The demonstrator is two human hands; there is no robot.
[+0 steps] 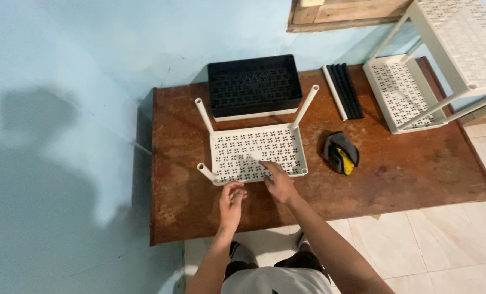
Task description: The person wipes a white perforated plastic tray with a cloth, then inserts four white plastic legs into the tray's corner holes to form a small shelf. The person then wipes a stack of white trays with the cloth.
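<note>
A white perforated shelf tray (243,144) lies on the brown wooden table (395,174), with three white tube legs standing up from its corners. My right hand (278,182) rests flat on the tray's near edge, fingers spread on the perforated surface. Just in front of the tray's near edge, above the table, my left hand (232,202) hovers with its fingers loosely curled; nothing shows in it.
A black perforated tray (254,84) stands behind the white one. Several black tubes and one white tube (343,91) lie at the back. A black and yellow cloth bundle (341,152) sits to the right. An assembled white rack (433,65) occupies the far right corner.
</note>
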